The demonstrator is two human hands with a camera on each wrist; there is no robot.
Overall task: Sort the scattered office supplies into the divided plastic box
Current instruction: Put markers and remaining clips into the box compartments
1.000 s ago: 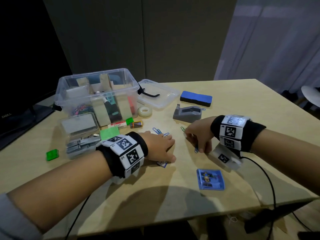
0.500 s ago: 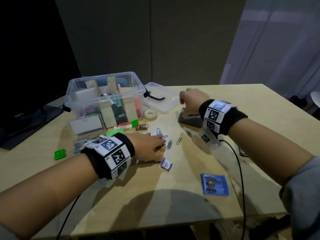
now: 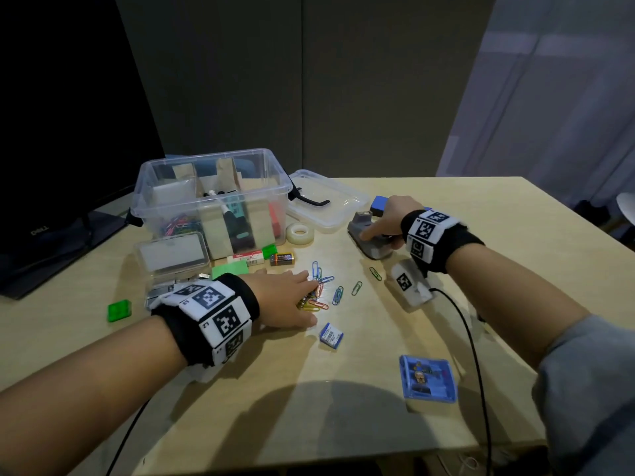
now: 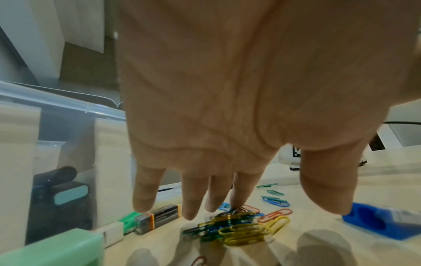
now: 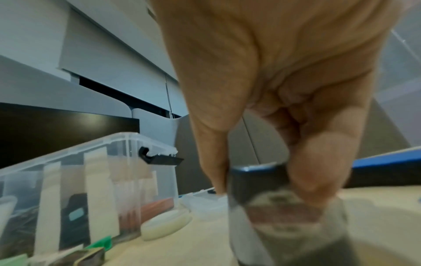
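The clear divided box [image 3: 206, 156] stands at the back left, holding markers and coloured clips. My left hand [image 3: 305, 302] lies flat with straight fingers on a small pile of coloured paper clips [image 3: 314, 302] in front of the box; the left wrist view shows the fingertips [image 4: 239, 199] touching the pile [image 4: 239, 228]. A few loose clips [image 3: 357, 288] lie to its right. My right hand [image 3: 381, 231] grips the grey tape dispenser [image 3: 367, 245] at mid-table, thumb on its near side. In the right wrist view the dispenser [image 5: 284, 225] is pinched between thumb and fingers.
Box lid [image 3: 330, 204], tape roll [image 3: 300, 233] and blue board eraser [image 3: 379, 204] lie behind. Battery [image 3: 282, 259], white eraser [image 3: 245, 258], green pad [image 3: 229, 269] and a small clear case [image 3: 171, 255] sit by the box. Blue card case [image 3: 428, 378] is near the front edge.
My right hand left the paper clips, reached back to the tape dispenser and took hold of it. My left hand stayed on the clips and gathered them into a pile.
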